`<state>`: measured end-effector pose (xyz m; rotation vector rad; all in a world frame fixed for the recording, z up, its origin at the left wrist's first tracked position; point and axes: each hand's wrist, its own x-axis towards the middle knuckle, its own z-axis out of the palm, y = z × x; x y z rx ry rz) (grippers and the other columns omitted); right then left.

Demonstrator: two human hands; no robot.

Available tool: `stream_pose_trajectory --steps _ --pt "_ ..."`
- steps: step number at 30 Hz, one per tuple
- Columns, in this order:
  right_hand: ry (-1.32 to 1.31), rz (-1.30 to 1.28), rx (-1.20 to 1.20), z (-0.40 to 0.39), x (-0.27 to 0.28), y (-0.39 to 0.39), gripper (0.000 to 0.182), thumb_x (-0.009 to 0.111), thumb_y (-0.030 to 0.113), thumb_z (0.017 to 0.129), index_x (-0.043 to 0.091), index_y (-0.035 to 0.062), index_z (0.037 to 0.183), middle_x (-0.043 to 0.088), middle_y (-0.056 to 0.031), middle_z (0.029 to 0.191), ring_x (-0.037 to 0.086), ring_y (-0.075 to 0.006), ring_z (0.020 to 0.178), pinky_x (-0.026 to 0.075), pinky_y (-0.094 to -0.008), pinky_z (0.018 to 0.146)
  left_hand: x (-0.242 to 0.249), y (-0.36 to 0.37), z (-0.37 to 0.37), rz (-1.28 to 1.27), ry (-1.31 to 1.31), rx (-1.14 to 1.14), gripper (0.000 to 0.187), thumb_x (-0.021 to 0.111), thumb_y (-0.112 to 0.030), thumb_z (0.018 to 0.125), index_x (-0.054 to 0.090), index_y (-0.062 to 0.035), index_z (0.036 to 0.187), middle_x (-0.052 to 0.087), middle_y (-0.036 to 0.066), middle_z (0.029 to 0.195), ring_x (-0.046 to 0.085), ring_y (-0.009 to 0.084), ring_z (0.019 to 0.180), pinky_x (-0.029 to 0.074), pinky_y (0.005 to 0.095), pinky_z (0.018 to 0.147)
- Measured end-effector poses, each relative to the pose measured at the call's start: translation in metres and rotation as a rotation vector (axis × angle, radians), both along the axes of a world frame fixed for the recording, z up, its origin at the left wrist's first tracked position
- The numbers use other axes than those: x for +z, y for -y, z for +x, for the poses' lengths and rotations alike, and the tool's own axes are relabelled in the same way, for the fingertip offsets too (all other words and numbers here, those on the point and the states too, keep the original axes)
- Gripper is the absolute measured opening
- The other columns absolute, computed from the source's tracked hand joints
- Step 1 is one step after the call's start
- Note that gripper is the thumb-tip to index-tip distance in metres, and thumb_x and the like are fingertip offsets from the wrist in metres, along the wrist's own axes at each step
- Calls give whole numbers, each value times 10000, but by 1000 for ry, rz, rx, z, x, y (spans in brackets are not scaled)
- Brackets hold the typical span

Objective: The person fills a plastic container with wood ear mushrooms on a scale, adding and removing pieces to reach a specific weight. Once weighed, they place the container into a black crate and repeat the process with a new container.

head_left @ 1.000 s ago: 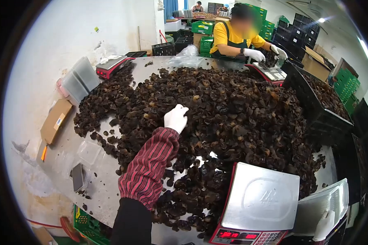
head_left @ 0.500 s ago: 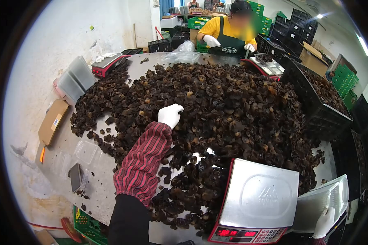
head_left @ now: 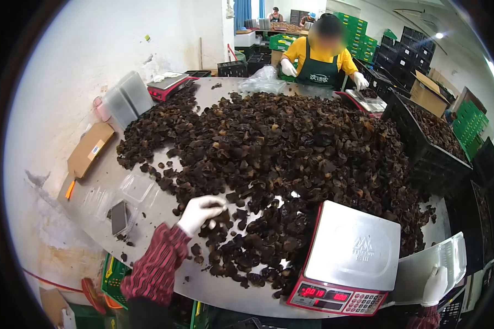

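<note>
My left hand [head_left: 202, 214], in a white glove, is over the near left edge of a large heap of dark, wrinkled fungus-like pieces [head_left: 280, 148]. Its fingers curve forward, with the thumb apart below them and dark pieces just beside and under them. At the lower right, my right hand [head_left: 435, 286], also gloved, grips the near side of a stack of clear plastic trays [head_left: 422, 274]. Between the hands stands a red scale [head_left: 354, 247] with a bare metal plate and lit red digits.
A person in a yellow shirt [head_left: 296, 52] stands across the metal table [head_left: 107, 219] by another scale [head_left: 368, 101]. Black crates [head_left: 431, 162] line the right. Clear containers [head_left: 127, 98], cardboard [head_left: 90, 149] and a dark flat object [head_left: 119, 218] lie left.
My left hand has moved back from the heap's middle toward the near left edge. The view has shifted slightly. The other person's hand has moved toward the far scale.
</note>
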<state>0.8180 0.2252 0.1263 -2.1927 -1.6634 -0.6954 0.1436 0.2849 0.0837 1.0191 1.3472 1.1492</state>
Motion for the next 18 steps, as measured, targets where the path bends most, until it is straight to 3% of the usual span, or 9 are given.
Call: stream_pose_trajectory --steps 6,10,11,12,14,16,18 --pt "8 2 17 7 -3 0 239 532 177 909 466 -8 773 476 -186 740 490 -370 693 391 -430 624 24 174 -76 -311 -198 -5 203 632 -46 814 631 16 1007 666 82 886 576 92 566 436 224 465" --pt "6 -3 -16 5 -4 -3 248 530 194 911 473 -4 773 492 -189 747 498 -371 702 397 -431 630 -4 262 -129 -738 -559 -97 334 689 -136 786 632 -106 1114 660 68 919 618 123 620 489 232 493" --pt "4 -3 -12 6 -5 -4 248 530 194 911 473 -4 773 492 -189 747 498 -371 702 397 -431 630 -10 272 -130 -829 -565 -76 427 724 -205 759 619 -174 1171 657 91 1001 632 149 649 519 262 516" --pt "10 -3 -14 7 -5 -5 251 531 198 911 474 -2 771 494 -188 746 499 -371 702 398 -432 632 -15 279 -133 -906 -739 -147 501 731 -289 741 596 -183 1212 634 127 1115 659 219 730 546 329 625" --pt "18 0 -24 7 -6 -3 254 531 203 911 475 -1 770 497 -187 745 501 -371 702 399 -432 633 -31 279 -136 -734 -1091 -204 471 710 -365 731 632 -171 1153 640 141 1096 657 283 835 522 366 764" --pt "1 14 -1 7 -5 -4 261 527 211 915 478 2 768 498 -183 744 502 -370 700 400 -434 633 -27 247 -119 -552 -1184 -186 385 669 -366 750 669 -170 1081 649 149 1029 630 315 900 482 371 849" --pt "-19 28 -1 6 -4 -4 267 525 217 916 475 6 761 492 -181 736 501 -367 692 400 -437 633 -5 196 -82 -186 -1112 -199 286 627 -313 804 687 -144 1028 662 141 977 623 309 918 489 370 821"
